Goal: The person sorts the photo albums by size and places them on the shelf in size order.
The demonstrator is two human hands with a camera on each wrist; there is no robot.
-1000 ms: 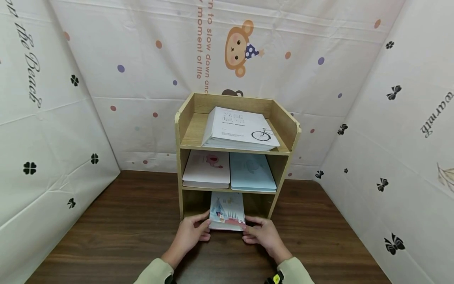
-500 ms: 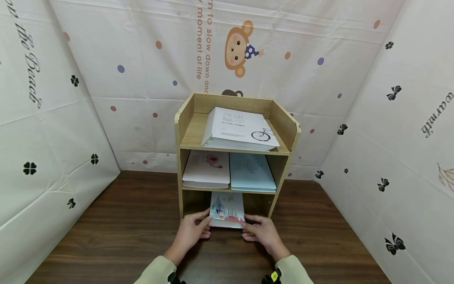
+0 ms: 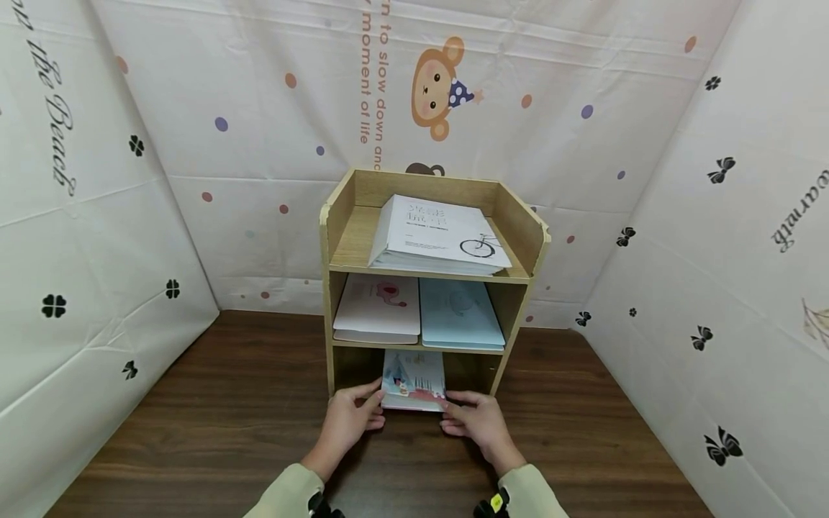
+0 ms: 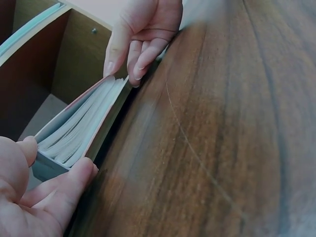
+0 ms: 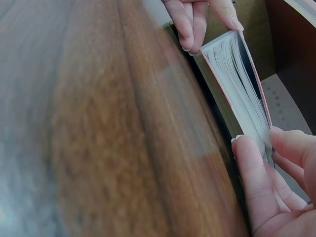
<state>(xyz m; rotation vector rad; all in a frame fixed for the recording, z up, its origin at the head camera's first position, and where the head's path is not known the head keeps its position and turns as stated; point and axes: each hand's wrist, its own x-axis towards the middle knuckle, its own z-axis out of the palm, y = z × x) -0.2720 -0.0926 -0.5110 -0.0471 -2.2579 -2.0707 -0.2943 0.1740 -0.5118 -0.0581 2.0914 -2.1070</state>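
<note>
A small thick book [image 3: 413,378] with a blue and pink illustrated cover lies partly inside the bottom compartment of a wooden shelf [image 3: 424,347]. Its near end sticks out over the front. My left hand [image 3: 350,417] grips the left near corner, thumb at the cover's edge and fingers along the side. At the opposite corner, my right hand [image 3: 476,424] holds the book the same way. Page edges of the book [image 4: 84,126] face the left wrist camera, between both hands. The right wrist view shows the pages slightly fanned under the cover. The book's far end is hidden by the shelf above.
A thick white book [image 3: 440,234] with a bicycle drawing lies on the top level. On the middle level, a pink book [image 3: 378,306] and a light blue book [image 3: 461,313] lie side by side. Printed white sheets [image 3: 259,144] surround the dark wooden table [image 3: 259,403].
The illustrated book has slid a little deeper into the bottom compartment. Both hands have moved slightly forward with it, keeping their grip.
</note>
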